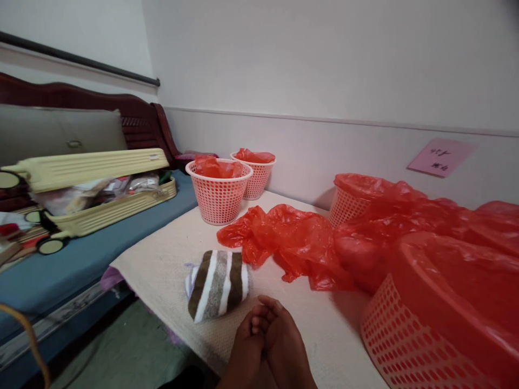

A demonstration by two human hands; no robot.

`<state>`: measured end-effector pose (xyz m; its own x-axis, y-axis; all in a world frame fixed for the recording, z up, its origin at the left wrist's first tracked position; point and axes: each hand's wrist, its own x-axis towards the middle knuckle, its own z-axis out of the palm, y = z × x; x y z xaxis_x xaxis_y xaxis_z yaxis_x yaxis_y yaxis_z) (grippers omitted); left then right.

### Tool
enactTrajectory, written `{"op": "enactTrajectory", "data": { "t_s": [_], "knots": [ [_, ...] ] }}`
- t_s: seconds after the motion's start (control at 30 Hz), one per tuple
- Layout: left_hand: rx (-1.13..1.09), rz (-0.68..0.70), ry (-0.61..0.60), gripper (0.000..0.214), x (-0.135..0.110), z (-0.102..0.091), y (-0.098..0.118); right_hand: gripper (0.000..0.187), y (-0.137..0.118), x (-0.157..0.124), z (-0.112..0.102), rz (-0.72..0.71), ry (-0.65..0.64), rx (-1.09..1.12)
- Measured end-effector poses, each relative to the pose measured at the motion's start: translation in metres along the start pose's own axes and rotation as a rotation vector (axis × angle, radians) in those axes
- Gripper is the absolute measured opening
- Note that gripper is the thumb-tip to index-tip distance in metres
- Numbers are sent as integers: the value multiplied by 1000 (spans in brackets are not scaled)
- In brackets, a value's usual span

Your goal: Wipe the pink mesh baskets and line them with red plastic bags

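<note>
My left hand (pixel 244 348) and my right hand (pixel 286 346) rest pressed together on the cream table cloth (pixel 162 265) at the near edge, fingers closed side by side, with nothing visible in them. Just beyond the fingertips lies a folded brown, grey and white striped towel (pixel 219 283). A crumpled red plastic bag (pixel 284 240) lies loose on the table past the towel. Neither hand touches the towel or the bag.
Two pink baskets (pixel 219 197) (pixel 255 175) lined with red bags stand at the back left, a third (pixel 348 202) at centre right, a large one (pixel 409 335) near right. An open yellow suitcase (pixel 93 189) lies on a blue bed to the left. A pink note (pixel 440 156) hangs on the wall.
</note>
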<state>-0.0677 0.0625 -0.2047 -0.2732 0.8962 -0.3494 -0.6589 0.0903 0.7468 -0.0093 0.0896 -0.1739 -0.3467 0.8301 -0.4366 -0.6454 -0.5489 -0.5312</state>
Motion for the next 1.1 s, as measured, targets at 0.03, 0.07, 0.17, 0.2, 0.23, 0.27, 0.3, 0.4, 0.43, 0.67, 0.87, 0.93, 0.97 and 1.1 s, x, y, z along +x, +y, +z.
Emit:
{"op": "enactTrajectory", "data": {
  "t_s": [0.03,0.07,0.17,0.2,0.23,0.27,0.3,0.4,0.43,0.67,0.87,0.93,0.97,1.1],
  "knots": [
    [3,0,0,30,1,-2,-1,26,0,1,1,2,6,6],
    [7,1,-2,30,2,-3,-2,26,0,1,2,3,15,16],
    [48,15,-19,32,5,-8,-3,24,-3,0,4,-7,33,31],
    [71,27,-24,32,6,-9,-2,24,-4,0,4,-20,34,30],
    [96,43,-28,33,7,-10,0,25,-5,0,4,-37,36,28],
    [122,58,-30,34,9,-10,2,26,-6,0,2,-51,38,23],
    [146,71,-31,34,10,-9,4,27,-7,1,0,-66,38,20],
    [208,90,-34,34,16,-7,8,32,-8,6,-10,-102,39,8],
    [227,92,-34,35,19,-7,8,33,-9,8,-13,-108,37,2],
    [323,61,73,38,41,-14,3,36,-11,15,-26,-131,71,-30],
    [328,18,131,53,51,-14,22,37,-11,13,-29,-101,108,-71],
    [333,41,152,52,56,-15,28,37,-11,14,-31,-106,117,-89],
    [338,48,162,52,59,-17,31,36,-11,14,-32,-108,117,-99],
    [349,57,163,46,75,-20,41,34,-11,16,-36,-121,125,-144]
  ]
}}
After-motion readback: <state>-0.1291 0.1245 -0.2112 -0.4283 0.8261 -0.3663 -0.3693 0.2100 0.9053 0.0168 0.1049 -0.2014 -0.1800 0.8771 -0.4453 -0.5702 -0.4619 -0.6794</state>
